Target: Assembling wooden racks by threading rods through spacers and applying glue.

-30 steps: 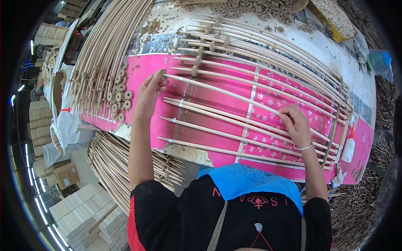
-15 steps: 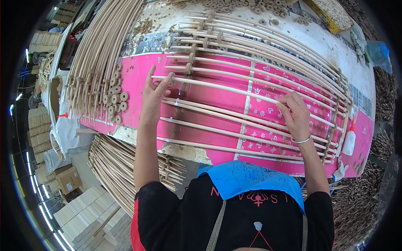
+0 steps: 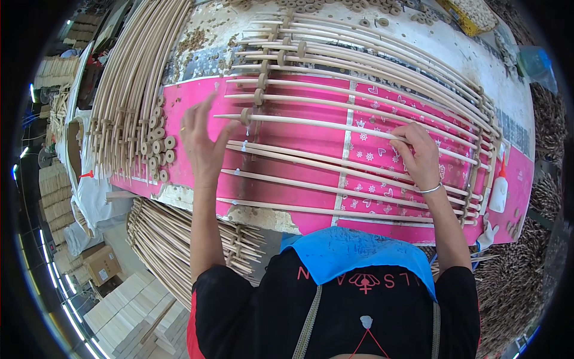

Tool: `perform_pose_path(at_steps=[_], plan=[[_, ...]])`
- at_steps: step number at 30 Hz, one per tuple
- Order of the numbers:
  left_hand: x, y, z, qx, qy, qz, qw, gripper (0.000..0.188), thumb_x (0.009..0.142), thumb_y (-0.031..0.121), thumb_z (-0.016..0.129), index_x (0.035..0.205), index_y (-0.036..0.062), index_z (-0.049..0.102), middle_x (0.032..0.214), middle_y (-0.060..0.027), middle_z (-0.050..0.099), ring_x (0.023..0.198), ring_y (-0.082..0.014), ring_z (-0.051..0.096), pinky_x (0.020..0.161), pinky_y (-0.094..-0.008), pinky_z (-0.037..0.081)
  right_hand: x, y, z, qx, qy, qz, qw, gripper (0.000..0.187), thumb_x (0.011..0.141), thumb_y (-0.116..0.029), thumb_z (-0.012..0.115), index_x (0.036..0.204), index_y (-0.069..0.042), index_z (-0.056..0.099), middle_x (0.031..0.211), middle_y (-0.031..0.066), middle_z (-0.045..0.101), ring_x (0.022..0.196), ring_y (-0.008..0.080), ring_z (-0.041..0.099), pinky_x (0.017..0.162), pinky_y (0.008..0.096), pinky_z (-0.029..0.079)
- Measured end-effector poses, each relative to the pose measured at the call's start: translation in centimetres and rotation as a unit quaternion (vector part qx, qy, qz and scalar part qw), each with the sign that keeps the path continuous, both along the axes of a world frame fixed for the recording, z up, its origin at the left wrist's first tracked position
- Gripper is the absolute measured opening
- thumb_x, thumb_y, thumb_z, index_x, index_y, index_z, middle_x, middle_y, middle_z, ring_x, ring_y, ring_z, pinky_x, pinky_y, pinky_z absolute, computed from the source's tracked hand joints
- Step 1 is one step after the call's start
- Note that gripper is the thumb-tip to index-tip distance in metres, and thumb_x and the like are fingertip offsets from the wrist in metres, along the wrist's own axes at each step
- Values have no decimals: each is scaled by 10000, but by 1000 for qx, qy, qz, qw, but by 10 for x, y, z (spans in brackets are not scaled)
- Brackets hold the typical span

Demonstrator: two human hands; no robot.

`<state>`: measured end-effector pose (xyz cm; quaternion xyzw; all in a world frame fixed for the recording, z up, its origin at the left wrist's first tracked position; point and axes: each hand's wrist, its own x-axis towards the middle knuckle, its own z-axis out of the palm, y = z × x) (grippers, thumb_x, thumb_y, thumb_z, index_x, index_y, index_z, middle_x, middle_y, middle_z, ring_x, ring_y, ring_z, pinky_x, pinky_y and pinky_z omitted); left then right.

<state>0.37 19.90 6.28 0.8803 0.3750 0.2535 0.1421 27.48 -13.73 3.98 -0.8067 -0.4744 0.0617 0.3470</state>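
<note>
My right hand (image 3: 420, 157) pinches a pale wooden rod (image 3: 311, 124) between thumb and fingers, right of the rod's middle. Near the rod's left tip sits a brown ring (image 3: 245, 116) with the rod through it; a drip of white glue hangs just below. My left hand (image 3: 203, 140), slightly blurred, is off the rod at its left end, fingers apart and holding nothing. Nearer to me, several bare rods (image 3: 299, 184) lie side by side with white glue dabs at their left parts. Farther rods carry rings (image 3: 259, 97) along their left ends.
A bundle of ringed rods (image 3: 128, 90) lies at the left, beside a heap of loose rings (image 3: 158, 146). At the right stand a white glue bottle (image 3: 498, 192) and, beyond it, a clear blue-green container (image 3: 537, 67). A yellow box (image 3: 469, 17) is at the far right.
My left hand has let go of the ring and the rod's end and moved left, its fingers spreading. My right hand keeps its grip on the rod.
</note>
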Motion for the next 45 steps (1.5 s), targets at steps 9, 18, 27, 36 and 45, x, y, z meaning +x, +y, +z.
perform_pose_path(at_steps=[9,18,27,36,45], plan=[[9,1,-16,42,69,-172,982,446,802,222,829,1236,212,729,1207,-27,646,1159,-266,589,1017,-444,381,3,2,-5,-7,7,1,1000,139,912,-143,741,985,-35,693,906,109,640,866,300,645,742,412,510],[21,-5,-29,58,66,-168,982,467,786,176,841,1238,210,730,1166,-41,649,1134,-275,603,999,-437,403,3,2,-7,-11,-51,-28,998,186,874,-192,780,957,-49,696,951,93,682,872,305,650,777,418,504],[13,2,-36,104,62,-170,978,481,758,65,827,1226,134,744,1158,-85,676,1109,-309,632,973,-441,475,3,8,-35,17,-131,-39,991,150,875,-237,762,910,-108,694,943,52,643,958,267,630,812,412,493],[18,4,-34,11,36,-187,982,463,786,93,831,1235,149,733,1163,-90,662,1099,-315,625,947,-453,463,9,1,-23,8,-117,-17,993,123,893,-200,748,938,-92,707,943,67,675,930,286,648,804,418,486],[10,13,-21,-42,39,-176,983,420,839,94,797,1251,109,715,1156,-82,709,1071,-298,670,959,-428,484,8,-4,-14,-1,-109,-23,994,106,894,-184,747,942,-95,715,942,56,670,913,282,642,805,423,485]])
